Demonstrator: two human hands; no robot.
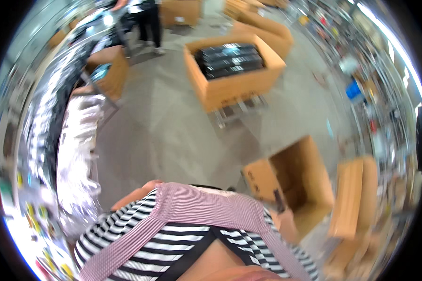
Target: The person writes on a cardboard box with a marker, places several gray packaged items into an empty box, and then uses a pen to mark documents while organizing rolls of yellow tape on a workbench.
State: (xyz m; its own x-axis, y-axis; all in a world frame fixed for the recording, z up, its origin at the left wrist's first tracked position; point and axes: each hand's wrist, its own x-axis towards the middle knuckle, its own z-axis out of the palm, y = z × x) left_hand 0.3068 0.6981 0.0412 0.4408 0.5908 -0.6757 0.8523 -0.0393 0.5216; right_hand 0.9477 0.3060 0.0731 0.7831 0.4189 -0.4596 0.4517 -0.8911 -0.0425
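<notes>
My right hand (284, 221) is closed round a dark, narrow object (279, 200) whose kind I cannot make out. It is beside an open, empty-looking cardboard box (309, 173) at my right, and the dark object overlaps the box's near flap (262, 179) in the view. My left hand (152, 185) is at the left edge of my pink apron (206, 206), apart from the box. Its fingers are blurred and partly hidden, so their state does not show.
Ahead, a large carton (234, 91) of black wrapped packages (232, 61) stands on a wheeled dolly (241, 110). Shiny wrapped bundles (77, 164) line the left, near another open carton (115, 77). Folded cardboard (354, 196) is at right; a person (150, 25) stands far left.
</notes>
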